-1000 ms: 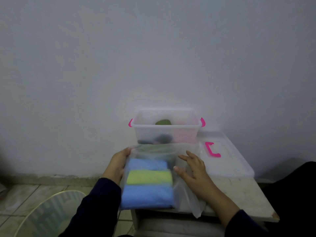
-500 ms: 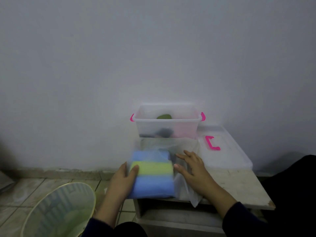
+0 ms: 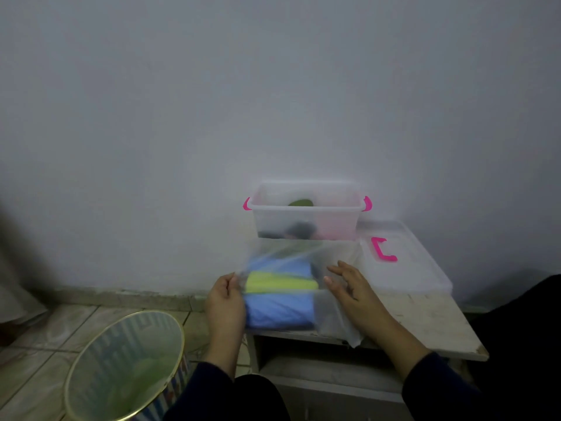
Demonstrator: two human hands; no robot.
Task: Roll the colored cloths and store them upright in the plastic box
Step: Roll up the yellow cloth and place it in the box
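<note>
A single head-worn wide-angle camera looks forward and down from close above a small pale worn table (image 3: 425,323) set against a plain white wall (image 3: 273,86). The frame's lower edge takes in the wearer's dark sleeves; soft focus, perhaps from motion, blurs the centre.

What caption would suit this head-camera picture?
Left hand pinches a clear bag of folded cloths; right hand rests open, before the plastic box.
</note>
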